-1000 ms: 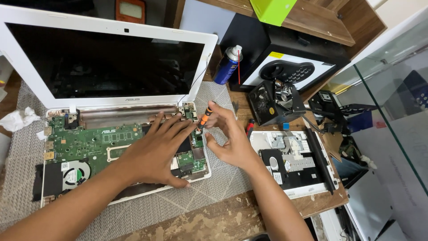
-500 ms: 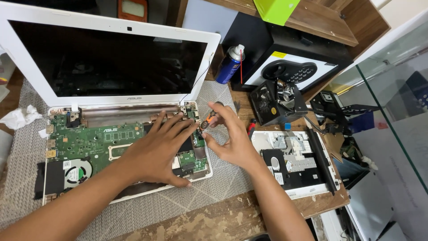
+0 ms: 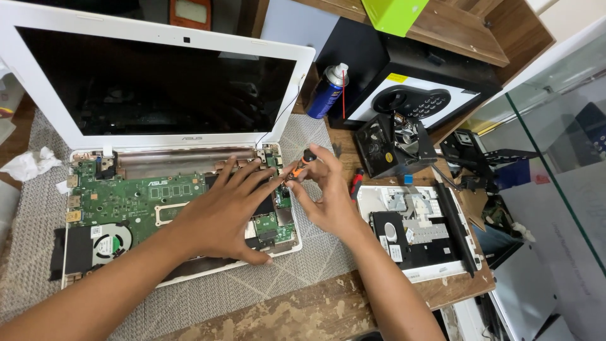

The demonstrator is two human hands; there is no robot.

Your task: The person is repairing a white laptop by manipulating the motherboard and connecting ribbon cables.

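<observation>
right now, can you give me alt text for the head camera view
A person's left hand lies flat on the exposed green circuit board of an opened white laptop, while the right hand pinches a small orange-and-black screwdriver at the board's right edge. A blue spray can stands behind.

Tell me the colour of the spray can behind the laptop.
The spray can is blue with a white cap and a thin red straw, seen in the head view.

Laptop screen (image 3: 158,82): dark, unlit, white bezel, upright at rear left.
Spray can (image 3: 330,91): blue body with label, silver top, right of the screen.
Green box (image 3: 394,14): on the wooden shelf, top edge.
Yellow sticker (image 3: 398,77): rectangular, on the black box's white face.
</observation>
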